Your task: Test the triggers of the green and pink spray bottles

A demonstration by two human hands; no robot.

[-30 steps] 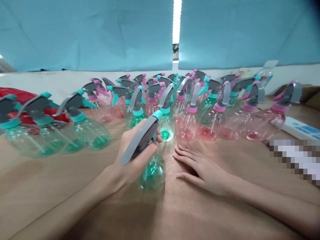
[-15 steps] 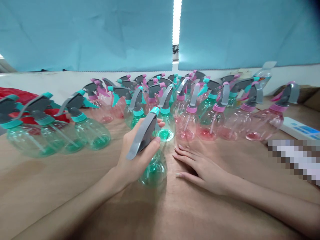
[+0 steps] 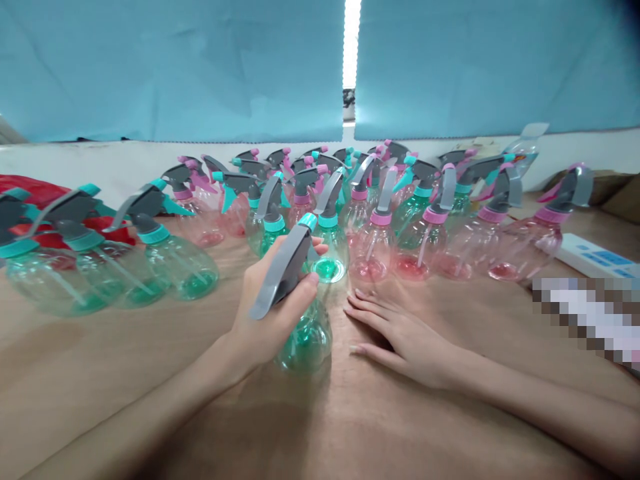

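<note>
My left hand (image 3: 267,300) is wrapped around the neck of a clear green spray bottle (image 3: 306,343), its grey spray head with a teal nozzle showing above the fingers. The bottle is upright at the middle of the wooden table (image 3: 210,413); the hand hides its collar and trigger. Fingers stretched out, my right hand (image 3: 400,337) lies flat on the tabletop to the right and holds nothing. Just beyond the hands are a green spray bottle (image 3: 327,253) with a teal collar and a pink spray bottle (image 3: 371,257) with a pink collar.
Three green spray bottles (image 3: 185,273) stand at the left, by a red plastic bag (image 3: 37,193). Several pink and green spray bottles (image 3: 460,250) crowd the back and right. A white device (image 3: 600,257) with blue keys lies at the right. Blue cloth (image 3: 175,73) hangs behind.
The whole view has shifted very slightly. Both hands keep their places, the left still around the spray bottle and the right still flat on the table.
</note>
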